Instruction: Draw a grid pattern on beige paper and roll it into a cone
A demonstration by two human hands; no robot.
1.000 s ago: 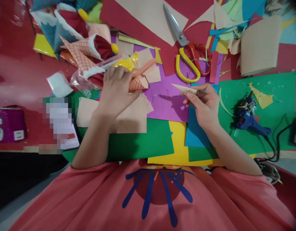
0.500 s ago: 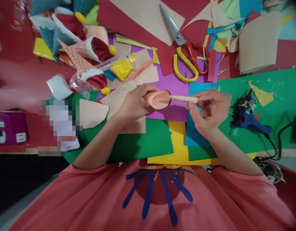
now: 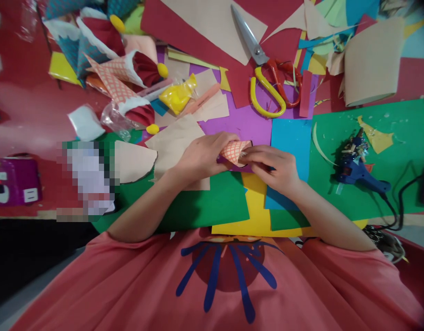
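My left hand (image 3: 212, 154) is wrapped round a small orange-and-white checked paper cone (image 3: 233, 151), its dark-rimmed mouth facing right. At that mouth my right hand (image 3: 276, 168) has its fingers closed, with the fingertips at or just inside the rim. The thin cream rolled-paper cone it held earlier is now mostly hidden by the checked cone and my fingers. Beneath both hands lie purple paper (image 3: 239, 126) and a cream paper sheet (image 3: 179, 133).
Large scissors (image 3: 263, 69) with red and yellow handles lie beyond my hands. A blue glue gun (image 3: 360, 174) rests on green paper (image 3: 405, 138) at right. Finished-looking checked cones (image 3: 118, 82) with red fabric are heaped at upper left. A phone (image 3: 89, 177) lies left.
My right hand has moved left and slightly down to the checked cone, bringing the cream paper cone into its mouth. My left hand has shifted right and tilted the checked cone, showing its outside.
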